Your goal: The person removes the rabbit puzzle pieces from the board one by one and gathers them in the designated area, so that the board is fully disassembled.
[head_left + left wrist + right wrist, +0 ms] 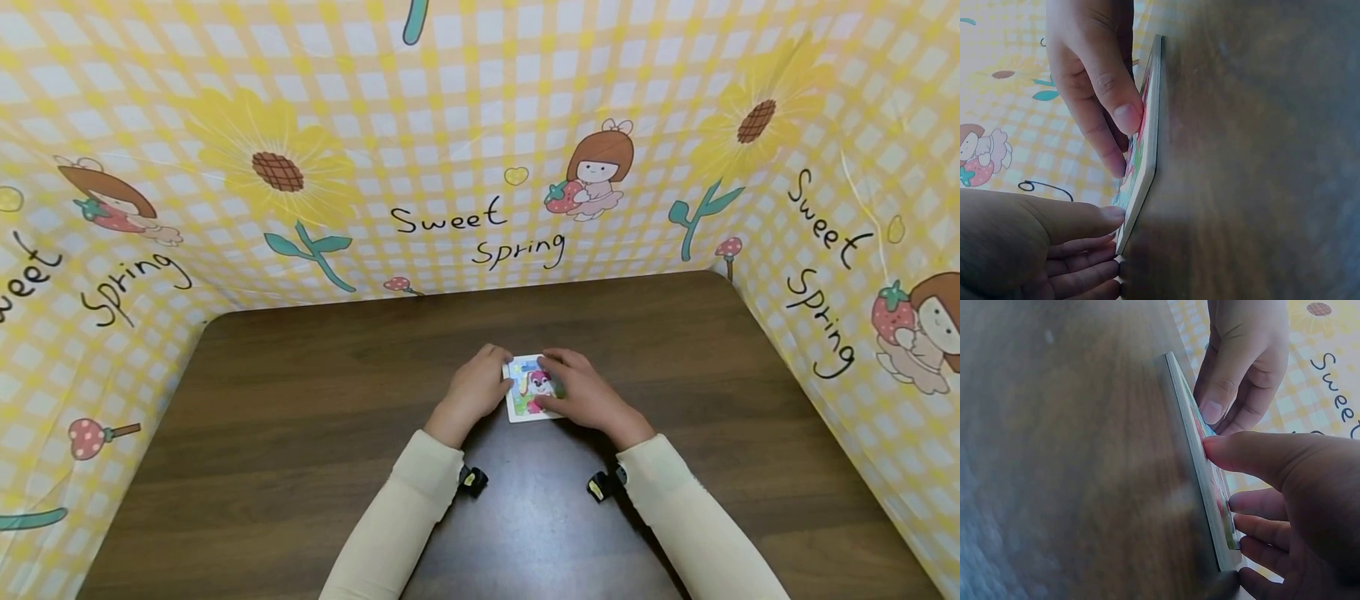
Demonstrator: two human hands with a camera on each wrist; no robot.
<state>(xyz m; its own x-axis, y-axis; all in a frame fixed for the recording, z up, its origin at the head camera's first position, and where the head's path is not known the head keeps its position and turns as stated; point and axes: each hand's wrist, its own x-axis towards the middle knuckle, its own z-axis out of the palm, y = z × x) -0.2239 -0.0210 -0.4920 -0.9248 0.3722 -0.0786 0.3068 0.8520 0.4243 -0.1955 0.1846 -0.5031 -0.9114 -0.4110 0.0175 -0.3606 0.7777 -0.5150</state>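
Note:
A small square puzzle board (pixel 513 410) with a white border and a cartoon animal with pink ears lies flat on the brown table. My left hand (pixel 474 387) holds its left edge, the thumb (pixel 1107 217) at the border and the other fingers beside the rim. Across the right part of the picture reaches my right hand (pixel 592 395). Its thumb (pixel 1222 450) touches the picture near the front, while the other fingers touch toward the far side. These right fingers are spread and fairly straight, and the hand covers the board's right side in the head view.
The brown wooden table (pixel 315 450) extends around the board. A yellow checked cloth (pixel 420 150) with flowers and cartoon girls stands as a wall behind and at both sides. Black wrist straps (pixel 472 481) sit at the ends of both cream sleeves.

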